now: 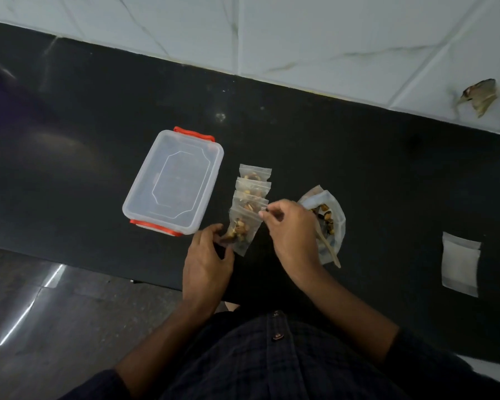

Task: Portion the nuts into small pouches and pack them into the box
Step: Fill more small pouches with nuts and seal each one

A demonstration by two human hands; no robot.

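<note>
Clear pouch (243,226) of nuts (237,228)

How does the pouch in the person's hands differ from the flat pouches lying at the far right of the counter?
The held pouch contains nuts; the flat pouches look empty. The held pouch is pinched by the left hand at its bottom and the right hand at its top; the flat pouches lie untouched. Both are small, clear plastic pouches.

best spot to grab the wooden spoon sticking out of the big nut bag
Grip the bare handle end of the wooden spoon, coming from the near side. Its bowl is buried in the big nut bag; only the handle pokes out over the bag's mouth toward the person.
</note>
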